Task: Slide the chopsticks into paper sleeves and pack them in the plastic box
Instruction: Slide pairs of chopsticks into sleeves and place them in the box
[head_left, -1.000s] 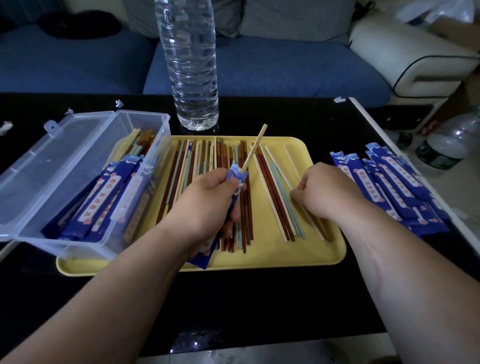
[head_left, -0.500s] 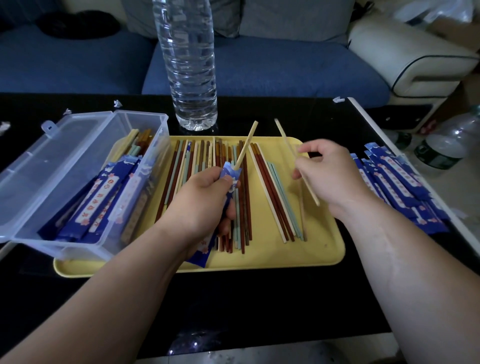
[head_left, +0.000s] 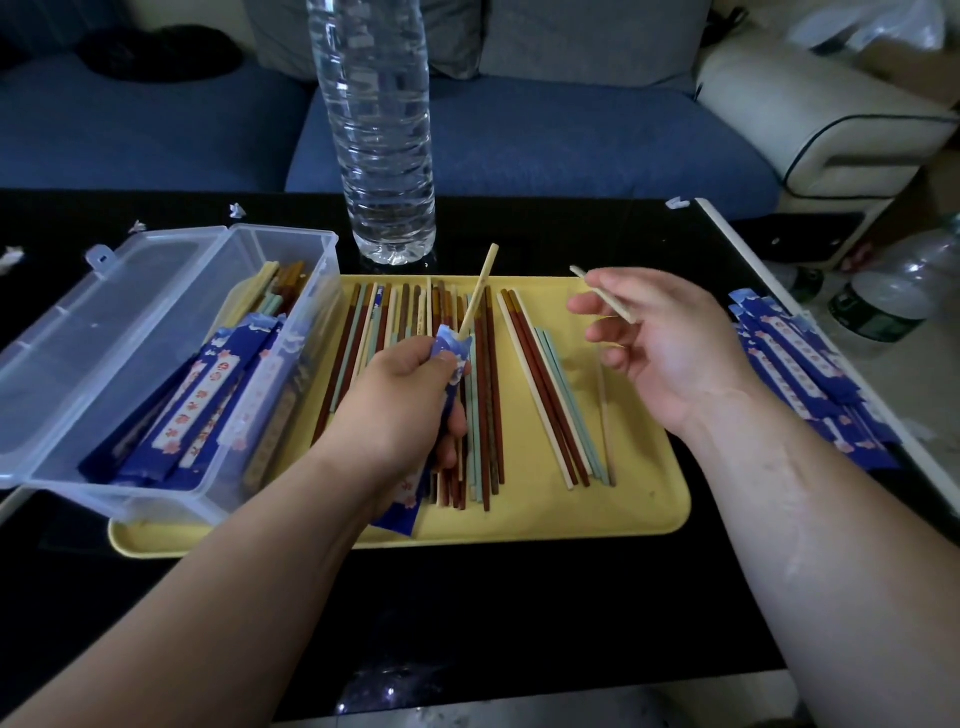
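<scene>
My left hand (head_left: 400, 405) grips a blue paper sleeve (head_left: 451, 349) over the yellow tray (head_left: 644, 514); one pale chopstick (head_left: 480, 288) sticks up out of the sleeve's mouth. My right hand (head_left: 670, 348) is lifted above the tray's right side, palm turned left, pinching a second pale chopstick (head_left: 602, 293) between thumb and fingers. Loose red, teal and cream chopsticks (head_left: 550, 395) lie lengthwise on the tray. The clear plastic box (head_left: 171, 364) stands open at the left with several sleeved pairs inside.
A tall clear water bottle (head_left: 382, 130) stands just behind the tray. A pile of empty blue sleeves (head_left: 800, 374) lies at the table's right edge. More bottles (head_left: 883, 301) stand on the floor to the right. A blue sofa runs behind the black table.
My right hand picked a pale chopstick off the tray's right side, lifted it and turned palm-left. My left hand stayed put with the sleeve and first chopstick.
</scene>
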